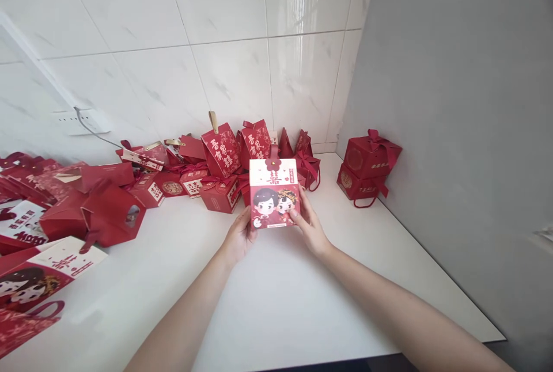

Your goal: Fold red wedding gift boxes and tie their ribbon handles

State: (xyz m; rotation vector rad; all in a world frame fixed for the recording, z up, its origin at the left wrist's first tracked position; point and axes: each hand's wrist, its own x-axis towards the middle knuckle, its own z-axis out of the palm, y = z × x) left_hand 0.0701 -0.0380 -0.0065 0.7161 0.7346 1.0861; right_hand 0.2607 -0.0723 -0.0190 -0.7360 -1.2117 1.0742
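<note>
Between my two hands is a red and white paper gift box with a cartoon couple on its front and a ribbon loop on top. My left hand grips the box's lower left side, its fingers partly hidden behind and under it. On the right side, my right hand wraps the box, with the thumb on the front face. The box is upright, in front of a row of finished-looking boxes; whether its base touches the table cannot be made out.
Red gift boxes line the back along the tiled wall. Two stacked boxes stand by the grey panel at right. Flat and part-folded boxes crowd the left of the white table. A cable runs from a wall socket.
</note>
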